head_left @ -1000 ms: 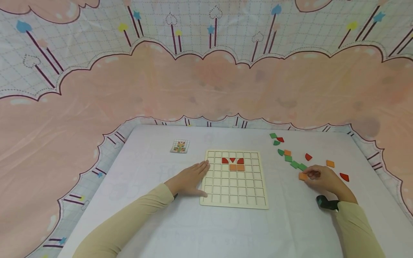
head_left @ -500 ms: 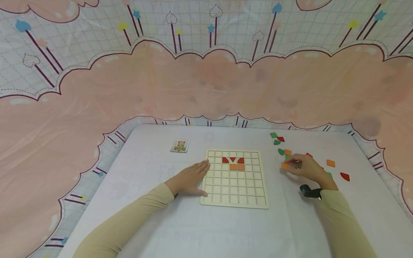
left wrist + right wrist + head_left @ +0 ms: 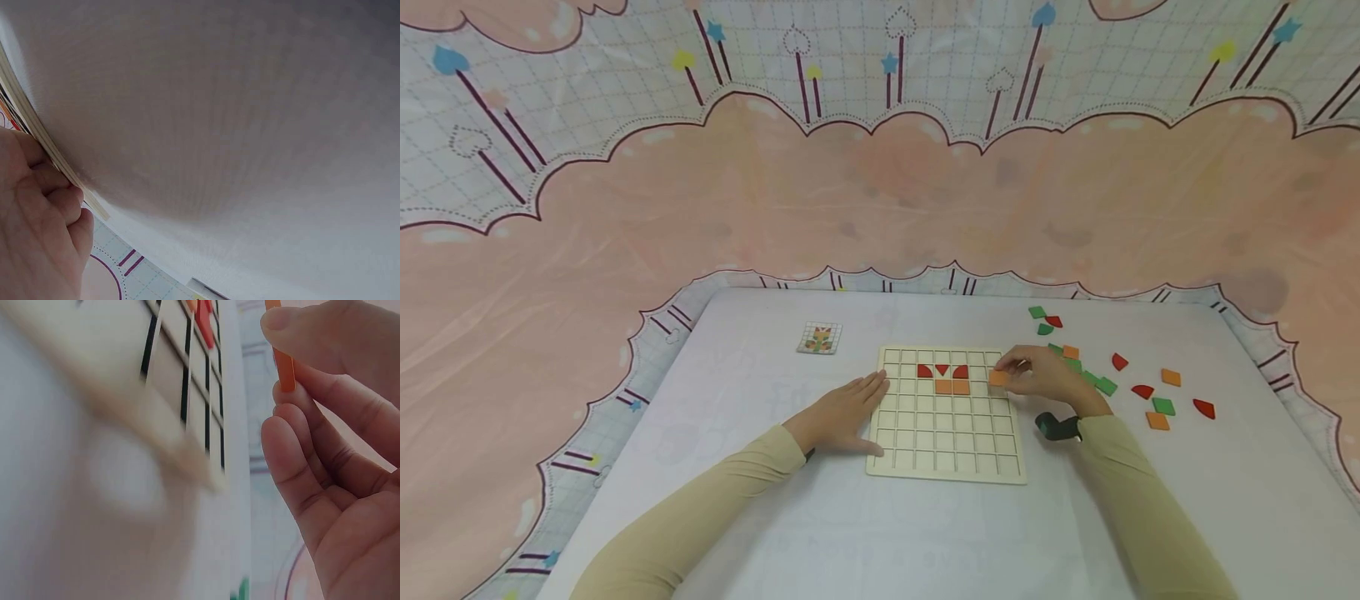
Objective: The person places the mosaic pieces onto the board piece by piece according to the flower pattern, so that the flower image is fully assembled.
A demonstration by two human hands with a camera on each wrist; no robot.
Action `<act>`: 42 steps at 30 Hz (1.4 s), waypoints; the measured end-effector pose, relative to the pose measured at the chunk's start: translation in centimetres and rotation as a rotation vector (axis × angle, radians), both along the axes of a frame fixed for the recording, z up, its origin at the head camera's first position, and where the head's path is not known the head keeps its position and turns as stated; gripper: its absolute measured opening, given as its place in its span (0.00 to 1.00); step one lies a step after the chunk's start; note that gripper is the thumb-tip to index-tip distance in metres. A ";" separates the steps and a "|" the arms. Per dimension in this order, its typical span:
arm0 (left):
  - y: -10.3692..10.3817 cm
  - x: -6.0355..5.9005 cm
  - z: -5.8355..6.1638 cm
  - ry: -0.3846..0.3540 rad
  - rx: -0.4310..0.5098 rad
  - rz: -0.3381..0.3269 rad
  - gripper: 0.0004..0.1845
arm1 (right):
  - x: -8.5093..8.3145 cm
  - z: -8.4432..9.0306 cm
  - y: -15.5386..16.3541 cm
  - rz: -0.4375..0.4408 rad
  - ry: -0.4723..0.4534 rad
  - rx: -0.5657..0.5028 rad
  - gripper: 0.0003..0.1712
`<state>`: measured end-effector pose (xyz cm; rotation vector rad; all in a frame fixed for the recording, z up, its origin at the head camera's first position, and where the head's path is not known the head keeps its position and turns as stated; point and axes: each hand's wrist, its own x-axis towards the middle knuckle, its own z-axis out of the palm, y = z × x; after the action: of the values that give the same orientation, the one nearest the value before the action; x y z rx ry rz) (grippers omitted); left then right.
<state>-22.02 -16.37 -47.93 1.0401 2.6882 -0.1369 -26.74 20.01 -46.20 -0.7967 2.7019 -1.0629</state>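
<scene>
A pale wooden grid board [image 3: 925,450] lies on the white table. Set in its upper cells are red pieces [image 3: 942,370] in a row, with two orange square tiles [image 3: 952,387] below them. My left hand [image 3: 844,417] rests along the board's left edge, fingers straight and thumb spread; the left wrist view shows its fingertips at the board's rim. With thumb and fingers, my right hand [image 3: 1045,375] pinches an orange square tile [image 3: 997,378] over the board's right edge. In the right wrist view that tile [image 3: 285,369] stands edge-on between thumb and fingertips, raised off the board.
Loose red, green and orange pieces lie scattered on the right, among them a green tile [image 3: 1163,407], an orange tile [image 3: 1170,377] and a red quarter-round piece [image 3: 1204,409]. A small pattern card [image 3: 819,338] lies beyond the board's left corner. Patterned cloth [image 3: 880,200] hangs behind the table.
My right hand has carried the orange tile leftward from the scattered pieces to the board's right edge. More loose pieces now show behind it. The left hand has stayed in place.
</scene>
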 end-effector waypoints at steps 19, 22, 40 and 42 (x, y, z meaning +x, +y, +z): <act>0.1 0.0 0.5 -0.014 0.009 0.004 0.59 | -1.8 -0.9 -8.1 0.119 -0.103 -0.055 0.11; 0.1 -0.1 0.4 -0.018 0.007 0.008 0.59 | -2.1 -1.1 -8.9 0.134 -0.108 -0.055 0.12; 0.0 -0.1 0.0 0.006 0.009 -0.007 0.60 | -2.2 -1.2 -10.8 0.165 -0.059 0.045 0.12; 0.0 -0.1 -0.1 0.008 0.008 -0.008 0.60 | -2.2 -1.2 -10.8 0.162 -0.059 0.044 0.12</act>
<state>-22.15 -16.39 -47.98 1.0553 2.6944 -0.1325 -28.89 9.20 -47.35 -0.9429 2.5518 -0.9721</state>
